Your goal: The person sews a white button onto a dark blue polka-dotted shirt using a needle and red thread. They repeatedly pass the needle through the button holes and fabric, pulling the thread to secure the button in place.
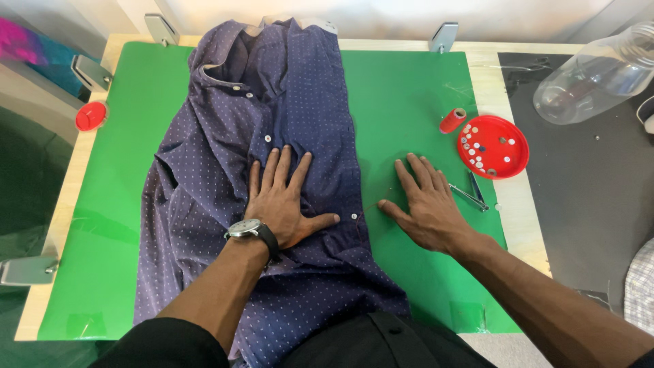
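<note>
Two bare hands lie flat, fingers spread, gripping nothing. Left hand (283, 201), with a wristwatch (246, 230), presses one navy dotted cotton shirt (225, 177) spread on one green mat (402, 102). Right hand (426, 204) rests open-palmed on the mat just beside the shirt's edge, near one round red plastic dish (493, 146) of buttons and one red thread spool (452, 120).
</note>
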